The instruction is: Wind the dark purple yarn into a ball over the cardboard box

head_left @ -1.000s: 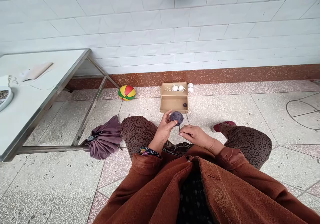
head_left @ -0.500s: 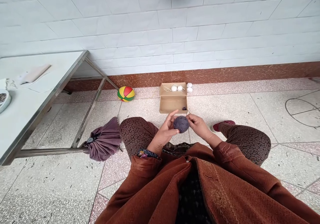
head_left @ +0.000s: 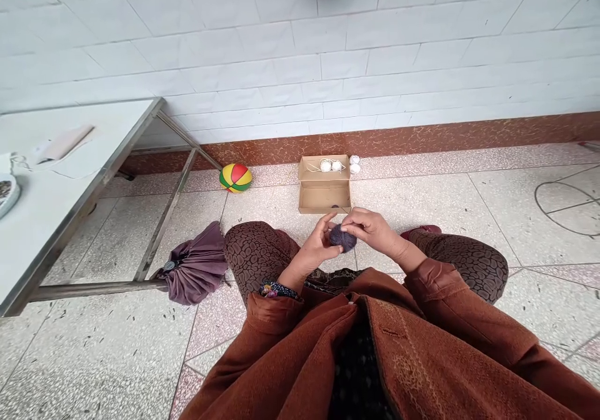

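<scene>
A dark purple-grey ball of yarn (head_left: 343, 239) is held between my knees, just this side of a cardboard box. My left hand (head_left: 317, 245) is closed round its left side, thumb below and fingers above. Over the top right of the ball, my right hand (head_left: 375, 229) has its thumb and fingers pinched together, and a thin strand of the yarn appears to run there. The open cardboard box (head_left: 323, 196) on the floor has a small dark ball (head_left: 334, 207) inside, partly hidden by its front wall. White yarn balls (head_left: 330, 165) lie in its lid.
More white balls (head_left: 355, 164) sit right of the lid. A striped ball (head_left: 235, 177) rests by the wall. At the left are a folded purple umbrella (head_left: 194, 267) and a metal-framed table (head_left: 56, 201) holding a cloth and a bowl. A wire ring (head_left: 569, 207) stands at the right.
My right hand has moved from the ball's right side to over its top. The yarn ball has turned and shifted slightly right. The small dark ball in the box has moved left.
</scene>
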`<state>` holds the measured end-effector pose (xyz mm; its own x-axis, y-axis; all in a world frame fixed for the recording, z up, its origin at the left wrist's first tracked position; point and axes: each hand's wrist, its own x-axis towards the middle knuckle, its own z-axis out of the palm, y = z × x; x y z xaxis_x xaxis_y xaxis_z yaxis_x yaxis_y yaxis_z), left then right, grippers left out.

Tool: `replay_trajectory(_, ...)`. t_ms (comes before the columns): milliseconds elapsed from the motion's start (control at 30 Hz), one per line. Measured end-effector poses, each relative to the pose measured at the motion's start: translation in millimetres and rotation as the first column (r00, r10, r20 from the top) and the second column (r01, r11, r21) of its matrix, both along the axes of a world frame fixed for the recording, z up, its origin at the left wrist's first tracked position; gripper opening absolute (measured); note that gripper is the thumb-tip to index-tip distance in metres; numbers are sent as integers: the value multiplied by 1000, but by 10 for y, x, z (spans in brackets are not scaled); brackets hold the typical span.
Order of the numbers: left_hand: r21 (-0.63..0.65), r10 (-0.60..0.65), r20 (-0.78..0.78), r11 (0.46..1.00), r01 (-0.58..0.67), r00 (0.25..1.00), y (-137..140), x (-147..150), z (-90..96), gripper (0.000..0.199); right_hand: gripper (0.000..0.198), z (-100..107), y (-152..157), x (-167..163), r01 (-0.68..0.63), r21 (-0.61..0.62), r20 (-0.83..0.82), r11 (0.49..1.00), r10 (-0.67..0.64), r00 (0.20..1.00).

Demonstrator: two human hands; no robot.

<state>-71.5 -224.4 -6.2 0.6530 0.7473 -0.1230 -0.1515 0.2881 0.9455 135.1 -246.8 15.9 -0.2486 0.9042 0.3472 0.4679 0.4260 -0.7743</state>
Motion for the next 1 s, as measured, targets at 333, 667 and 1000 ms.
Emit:
replay_trajectory(333, -240, 216, 197, 956, -166, 956, 43, 3, 67, 68, 35, -530, -268, -225, 39, -59, 25, 997, -38, 999)
replay_trajectory(667, 80, 65, -182, 996, -51, 981, 65, -24, -14, 87, 26, 4, -114, -77, -50, 85, 44, 995, 46, 998)
replay_trajectory(1000, -168, 188, 195, 973, -156, 963, 13, 16, 81, 73, 34, -500, -299, -152, 68, -106, -19, 992, -70, 997)
